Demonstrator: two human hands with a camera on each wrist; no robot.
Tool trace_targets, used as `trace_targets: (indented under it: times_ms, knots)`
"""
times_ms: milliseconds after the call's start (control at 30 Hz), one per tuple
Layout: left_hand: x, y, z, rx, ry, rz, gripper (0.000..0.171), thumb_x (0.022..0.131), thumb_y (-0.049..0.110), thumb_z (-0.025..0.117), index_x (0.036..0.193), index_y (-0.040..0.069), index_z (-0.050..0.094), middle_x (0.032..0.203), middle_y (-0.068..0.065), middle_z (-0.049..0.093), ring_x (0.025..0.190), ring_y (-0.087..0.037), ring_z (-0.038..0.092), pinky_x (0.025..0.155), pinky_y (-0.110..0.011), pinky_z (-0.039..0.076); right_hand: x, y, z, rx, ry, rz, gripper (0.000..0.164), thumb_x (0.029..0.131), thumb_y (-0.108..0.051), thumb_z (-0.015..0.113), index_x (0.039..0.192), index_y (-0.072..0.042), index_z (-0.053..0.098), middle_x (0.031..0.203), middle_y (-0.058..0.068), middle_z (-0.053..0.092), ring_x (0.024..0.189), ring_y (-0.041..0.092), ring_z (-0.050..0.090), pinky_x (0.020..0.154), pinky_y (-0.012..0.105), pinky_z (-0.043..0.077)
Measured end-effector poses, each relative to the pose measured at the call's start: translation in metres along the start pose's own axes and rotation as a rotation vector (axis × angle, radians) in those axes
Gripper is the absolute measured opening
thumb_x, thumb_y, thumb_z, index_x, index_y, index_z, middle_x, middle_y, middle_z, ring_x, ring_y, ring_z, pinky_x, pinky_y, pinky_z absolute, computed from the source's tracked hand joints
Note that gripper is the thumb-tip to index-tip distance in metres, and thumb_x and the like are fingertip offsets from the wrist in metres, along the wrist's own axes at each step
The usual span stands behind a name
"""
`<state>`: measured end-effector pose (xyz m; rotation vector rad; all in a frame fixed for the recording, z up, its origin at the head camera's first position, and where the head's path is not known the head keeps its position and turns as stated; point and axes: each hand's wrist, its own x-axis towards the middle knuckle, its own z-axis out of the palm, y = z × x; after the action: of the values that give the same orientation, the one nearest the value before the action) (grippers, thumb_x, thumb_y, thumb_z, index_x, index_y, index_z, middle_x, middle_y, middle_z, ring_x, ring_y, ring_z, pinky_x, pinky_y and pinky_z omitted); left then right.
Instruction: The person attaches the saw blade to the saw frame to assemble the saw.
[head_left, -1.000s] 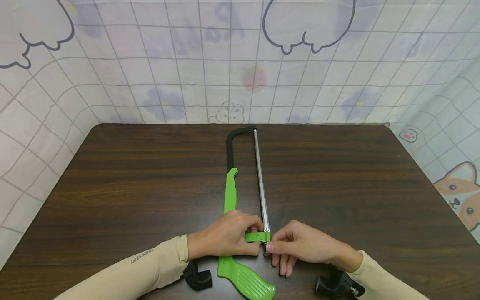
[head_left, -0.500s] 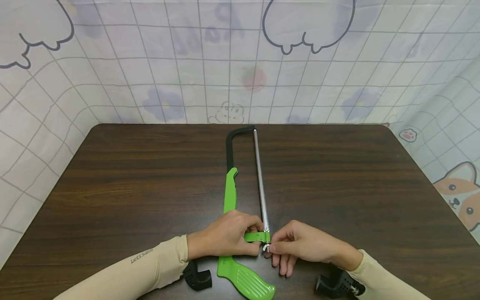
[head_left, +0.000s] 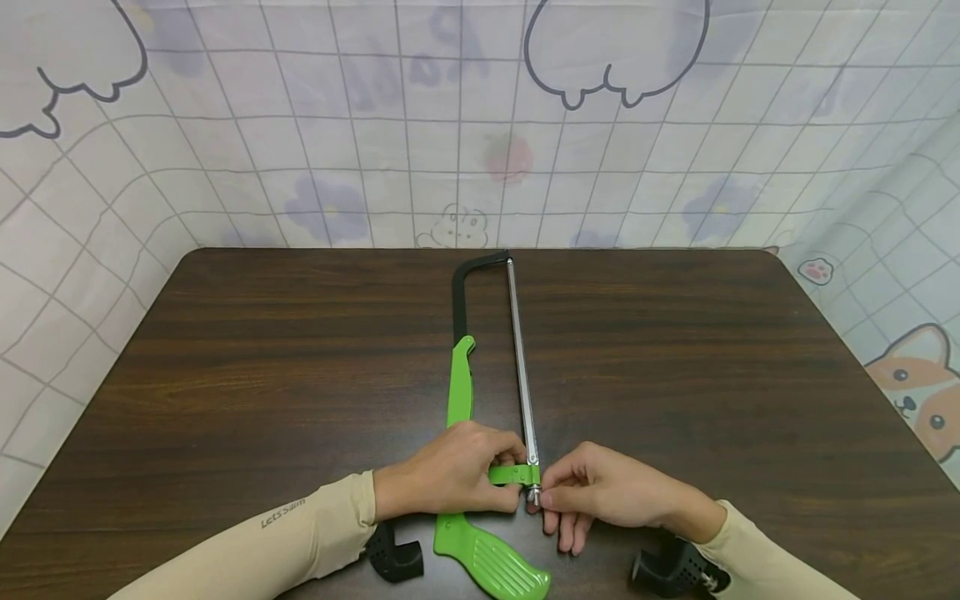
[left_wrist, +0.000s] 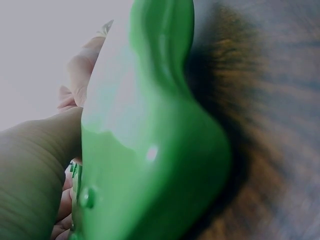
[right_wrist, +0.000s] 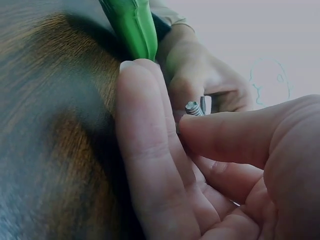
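A hacksaw (head_left: 461,383) lies on the table, with a green handle (head_left: 498,562) towards me and a black front arm. Its silver blade (head_left: 522,358) runs along the right side to a green bracket (head_left: 514,474). My left hand (head_left: 457,468) lies over the green frame and grips it beside that bracket. At the bracket's near side, my right hand (head_left: 611,490) pinches a metal wing nut (head_left: 533,497) with thumb and forefinger. In the right wrist view, a threaded screw end (right_wrist: 191,107) shows past the thumb. Large in the left wrist view, the green handle (left_wrist: 155,165) hides most of the left fingers.
The dark wooden table (head_left: 675,358) reaches back to a white grid-patterned cloth (head_left: 360,125). Black wrist devices (head_left: 395,557) show under both forearms, close to the table's near side.
The wing nut has turned between my right fingers, and its wings now stand at another angle. Left hand and hacksaw have kept their places.
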<state>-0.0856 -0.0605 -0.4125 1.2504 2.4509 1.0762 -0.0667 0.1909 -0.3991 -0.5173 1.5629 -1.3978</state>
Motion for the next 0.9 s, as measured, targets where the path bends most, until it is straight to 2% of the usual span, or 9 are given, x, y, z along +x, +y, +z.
trace_targets:
  times_ms: [300, 467, 733, 900]
  knots:
    - [-0.0001, 0.0003, 0.0009, -0.001, 0.008, 0.012, 0.021, 0.079, 0.016, 0.074, 0.100, 0.013, 0.072, 0.073, 0.009, 0.060, 0.062, 0.007, 0.040, 0.061, -0.007, 0.037, -0.0005, -0.0012, 0.0016, -0.006, 0.014, 0.002, 0.032, 0.105, -0.019, 0.059, 0.100, 0.011, 0.069, 0.092, 0.034, 0.070, 0.072, 0.008, 0.074, 0.065, 0.035, 0.063]
    - [0.0001, 0.0007, 0.0005, -0.006, 0.009, 0.011, 0.022, 0.079, 0.016, 0.074, 0.100, 0.013, 0.072, 0.073, 0.009, 0.060, 0.062, 0.007, 0.039, 0.061, -0.007, 0.036, -0.0009, -0.0023, 0.0024, -0.012, 0.032, 0.018, 0.031, 0.104, -0.020, 0.060, 0.100, 0.009, 0.070, 0.092, 0.026, 0.073, 0.072, 0.009, 0.075, 0.065, 0.036, 0.063]
    - [-0.0002, 0.0007, -0.0002, -0.016, 0.004, 0.000, 0.022, 0.080, 0.017, 0.074, 0.101, 0.013, 0.072, 0.074, 0.008, 0.062, 0.062, 0.007, 0.041, 0.061, -0.007, 0.038, -0.0008, -0.0026, 0.0034, 0.013, 0.058, 0.040, 0.031, 0.102, -0.021, 0.063, 0.100, 0.008, 0.073, 0.090, 0.011, 0.075, 0.072, 0.009, 0.075, 0.063, 0.028, 0.062]
    - [-0.0006, 0.0001, -0.0001, -0.022, 0.004, -0.001, 0.022, 0.080, 0.017, 0.073, 0.101, 0.013, 0.072, 0.074, 0.008, 0.063, 0.062, 0.007, 0.041, 0.061, -0.007, 0.038, -0.0006, -0.0032, 0.0039, 0.023, 0.067, 0.045, 0.030, 0.102, -0.020, 0.063, 0.100, 0.009, 0.072, 0.089, 0.007, 0.075, 0.071, 0.008, 0.074, 0.062, 0.026, 0.061]
